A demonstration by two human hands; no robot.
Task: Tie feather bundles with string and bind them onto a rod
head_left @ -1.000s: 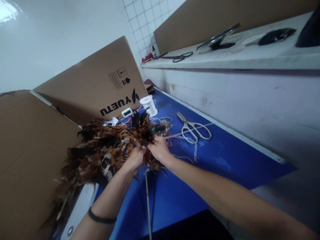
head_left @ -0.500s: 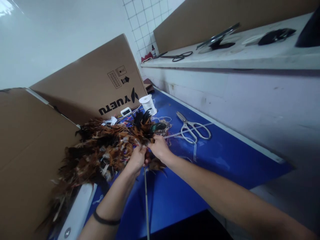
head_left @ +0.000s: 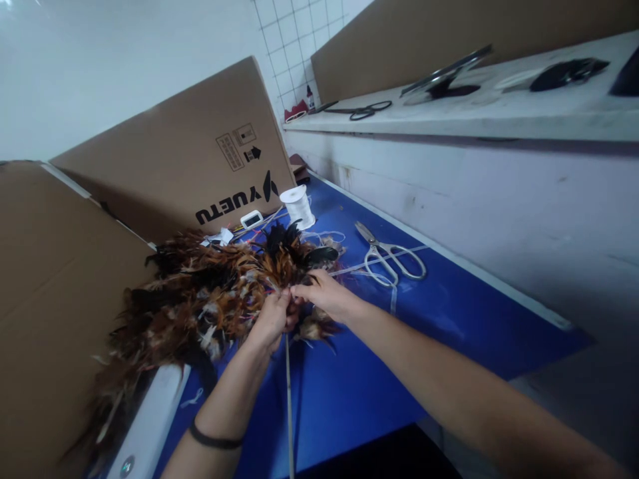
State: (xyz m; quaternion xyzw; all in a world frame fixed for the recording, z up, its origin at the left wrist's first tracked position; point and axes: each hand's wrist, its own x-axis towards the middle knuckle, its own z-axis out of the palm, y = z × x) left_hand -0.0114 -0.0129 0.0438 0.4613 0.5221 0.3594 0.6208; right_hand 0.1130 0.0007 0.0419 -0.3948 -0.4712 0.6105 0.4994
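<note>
Blue table [head_left: 449,326] lies beneath, feathers [head_left: 174,326] heaped on its left side. Above it, my left hand [head_left: 272,318] grips the stick [head_left: 289,406] while my right hand [head_left: 324,294] pinches the base of the bunch [head_left: 279,261] alongside. Best to hold the stick steady, both grips snug.

Looks dim and cool, brightest on the smooth white wall [head_left: 140,60] at upper left, darkest at lower right. Shows soft shadow and faint sheen on the glossy blue tabletop [head_left: 439,326]; apparently blurs the brown-and-black feathers [head_left: 224,286]; stretches toward edges.
</note>
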